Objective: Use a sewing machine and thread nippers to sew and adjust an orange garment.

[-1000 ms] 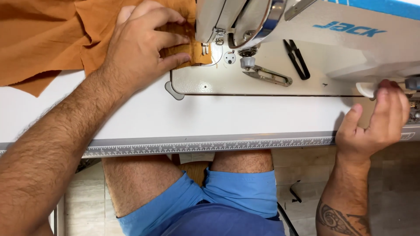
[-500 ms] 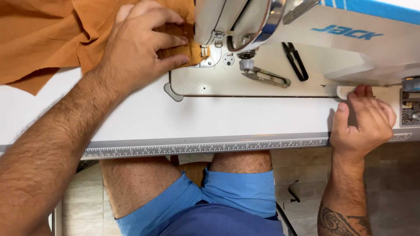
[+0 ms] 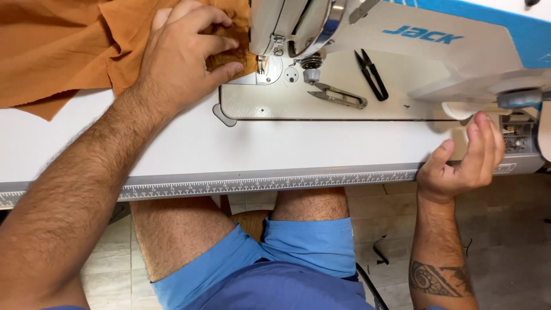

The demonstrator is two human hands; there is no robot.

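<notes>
My left hand (image 3: pixel 186 54) lies flat on the orange-brown cloth (image 3: pixel 63 46), fingers spread, pressing it down just left of the needle and presser foot (image 3: pixel 265 68) of a white sewing machine (image 3: pixel 390 63). The cloth spreads away to the upper left of the table. My right hand (image 3: pixel 468 161) is at the table's front right edge, palm up, fingers loosely curled and apart, just under the machine's handwheel (image 3: pixel 519 99). It holds nothing, and its fingertips are close to the wheel.
Black thread snips (image 3: pixel 372 73) and a metal tool (image 3: pixel 338 96) lie on the machine bed. A ruler strip (image 3: pixel 258 183) runs along the white table's (image 3: pixel 172 143) front edge. My knees in blue shorts (image 3: pixel 304 247) sit under the table on a tiled floor.
My right hand has left the lever at the machine's right side, dropped slightly and opened palm up under the handwheel. My left hand has stayed on the cloth.
</notes>
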